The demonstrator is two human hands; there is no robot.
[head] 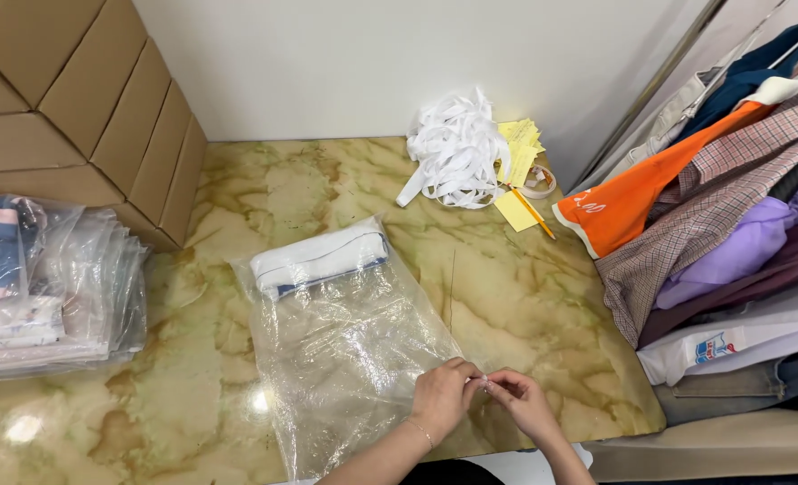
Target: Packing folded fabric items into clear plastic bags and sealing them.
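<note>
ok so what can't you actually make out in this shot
Head view, the only one:
- What the left hand and right hand pinch at the bag edge: too small, covered by fingers.
- Folded cloth in the bag: its kind is hidden by folds and glare.
- Bag stack: cut off by the left edge.
- Yellow tags: partly under the white straps.
- Clothes: cut off by the right edge.
</note>
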